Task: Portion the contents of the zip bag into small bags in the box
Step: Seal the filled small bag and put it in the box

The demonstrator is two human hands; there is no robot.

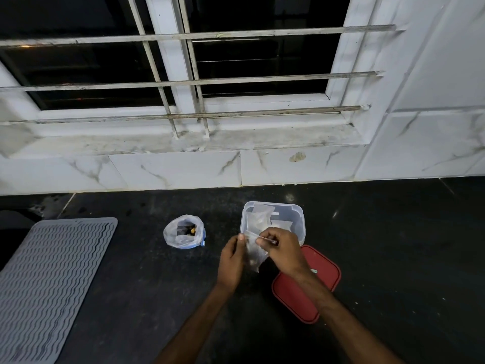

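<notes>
Box (298,224) of small bags (258,218), seemingly clear

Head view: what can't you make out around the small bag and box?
Small bag, head view: blurred, partly covered by left hand and right hand; contents unclear.
Zip bag, head view: contents too small and dark to identify.
Clear box, head view: right hand hides its near wall; bag count unclear.
Red lid, head view: right forearm covers part.

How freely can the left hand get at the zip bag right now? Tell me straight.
Probably yes. The zip bag stands open on the counter left of the left hand, with nothing between them. But that hand pinches a small bag with the right hand, so it must let go first.
</notes>
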